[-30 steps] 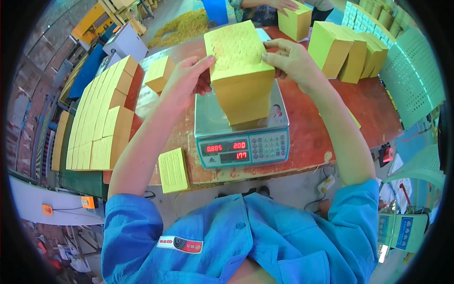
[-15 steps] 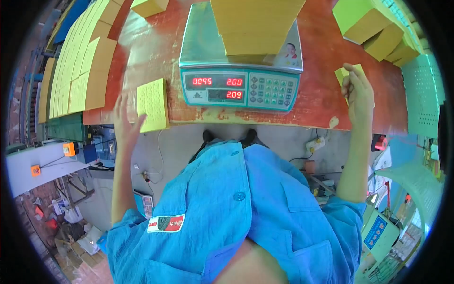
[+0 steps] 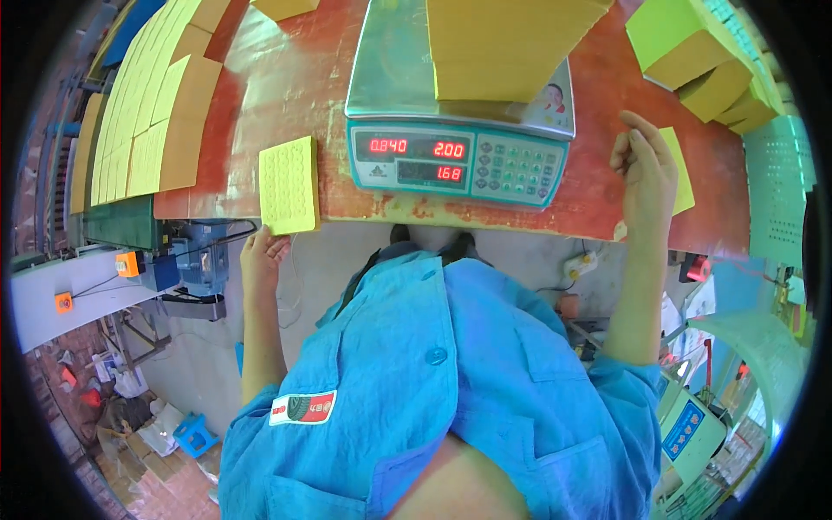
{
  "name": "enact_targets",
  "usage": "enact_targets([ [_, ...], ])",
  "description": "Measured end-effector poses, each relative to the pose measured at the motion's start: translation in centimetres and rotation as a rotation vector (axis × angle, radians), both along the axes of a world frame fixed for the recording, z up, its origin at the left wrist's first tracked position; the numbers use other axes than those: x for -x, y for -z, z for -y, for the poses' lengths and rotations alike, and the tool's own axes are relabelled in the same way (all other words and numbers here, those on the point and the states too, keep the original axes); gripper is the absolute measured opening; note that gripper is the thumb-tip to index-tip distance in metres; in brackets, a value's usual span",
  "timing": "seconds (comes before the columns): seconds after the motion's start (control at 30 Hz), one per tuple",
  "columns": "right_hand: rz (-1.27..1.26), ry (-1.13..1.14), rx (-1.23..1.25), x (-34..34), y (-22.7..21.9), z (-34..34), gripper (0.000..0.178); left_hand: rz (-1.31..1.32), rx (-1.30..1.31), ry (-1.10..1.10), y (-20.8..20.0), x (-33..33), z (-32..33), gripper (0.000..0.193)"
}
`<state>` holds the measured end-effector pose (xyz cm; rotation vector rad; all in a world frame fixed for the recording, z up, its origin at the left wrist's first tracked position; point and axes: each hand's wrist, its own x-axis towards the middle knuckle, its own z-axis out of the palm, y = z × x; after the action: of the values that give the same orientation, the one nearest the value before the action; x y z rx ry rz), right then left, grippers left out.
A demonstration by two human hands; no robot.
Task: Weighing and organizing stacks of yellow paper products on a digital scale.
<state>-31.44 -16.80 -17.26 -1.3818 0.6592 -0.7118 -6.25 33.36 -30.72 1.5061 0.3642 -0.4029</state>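
Observation:
My left hand [image 3: 264,260] is at the table's front edge, fingers loosely curled, its thumb tip at the lower left corner of a yellow pad of embossed sheets [image 3: 289,184]; I cannot tell if it touches. That pad lies flat, its near end at the edge. My right hand [image 3: 646,169] hovers over the right side of the table, index finger stretched out, the others bent, nothing held. Partly behind it lies another yellow sheet or pad [image 3: 681,178]. Between the hands stands a digital scale [image 3: 455,165] with red lit digits, bearing a tall yellow-brown stack [image 3: 511,48].
Rows of yellow stacks [image 3: 165,121] fill the table's left side. More stacks [image 3: 702,65] stand at the far right, by a perforated green panel [image 3: 771,182]. The red table [image 3: 251,113] ends just before my body. A blue stool [image 3: 195,433] is at lower left.
My left hand has drawn back from beside the yellow pad to its near corner. My right hand has shifted left, uncovering more of the right-hand yellow piece. The scale's digits have changed.

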Motion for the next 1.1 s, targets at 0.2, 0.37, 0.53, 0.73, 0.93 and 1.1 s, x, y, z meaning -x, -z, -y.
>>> enact_targets([
  [0.2, 0.067, 0.058, -0.046, -0.6, 0.2, -1.6, 0.024, -0.185, 0.11, 0.223, -1.0, -1.3, -1.0, 0.019],
  [0.37, 0.073, 0.118, -0.002, -1.0, -0.2, -4.7, 0.025, -0.225, 0.22, 0.31, -3.6, -1.1, 1.1, 0.022],
  [0.53, -0.073, -0.278, -0.009, -3.9, 0.1, -11.7, 0.026, -0.285, 0.363, 0.336, -4.8, -1.0, 1.1, 0.036],
  [0.73, -0.126, -0.857, -0.468, -11.3, 3.7, -20.6, 0.054, -0.092, 0.529, 0.392, -8.7, 0.7, 3.1, 0.043],
  [0.93, 0.197, -0.725, -0.138, -14.4, -2.0, -21.4, 0.044, 0.152, 0.303, 0.463, -16.9, 3.4, 7.0, 0.043],
  [1.1, 0.218, -0.496, 0.247, -11.2, -12.1, -14.9, 0.033, 0.398, 0.357, 0.468, -25.0, 1.7, 15.8, 0.028],
])
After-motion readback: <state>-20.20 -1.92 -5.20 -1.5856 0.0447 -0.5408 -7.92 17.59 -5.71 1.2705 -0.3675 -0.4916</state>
